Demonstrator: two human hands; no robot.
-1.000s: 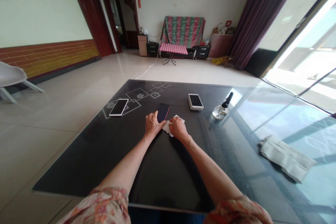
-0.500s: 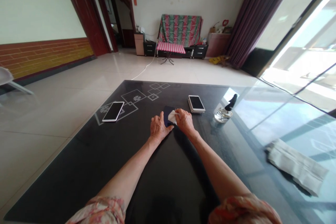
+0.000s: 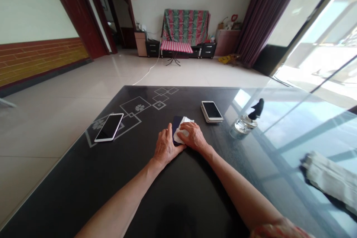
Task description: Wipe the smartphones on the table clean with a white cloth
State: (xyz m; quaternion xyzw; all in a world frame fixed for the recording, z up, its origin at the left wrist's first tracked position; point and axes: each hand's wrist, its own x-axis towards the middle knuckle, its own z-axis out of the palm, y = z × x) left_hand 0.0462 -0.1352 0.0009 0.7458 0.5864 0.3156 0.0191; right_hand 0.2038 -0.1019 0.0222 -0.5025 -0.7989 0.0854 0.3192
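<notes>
A dark blue, flat phone-like slab (image 3: pixel 176 122) lies on the black table (image 3: pixel 156 200), partly covered by my hands. My left hand (image 3: pixel 164 145) grips its left and near edges, thumb along the near side and fingers along the left. In my right hand (image 3: pixel 195 137) is a crumpled white tissue (image 3: pixel 187 119), pressed onto the slab's upper face with bent fingers. The tissue and the fingers hide most of that face.
On the left lies a white phone (image 3: pixel 109 128) with a dark screen. Stacked phones (image 3: pixel 212 111) sit to the right, beside a clear glass bottle (image 3: pixel 244 124) with a black spray top. A folded grey cloth (image 3: pixel 331 178) rests near the right edge.
My right hand has flattened the tissue over more of the slab, its fingers now spread lower across it. My left hand still holds the edge. The view has shifted slightly.
</notes>
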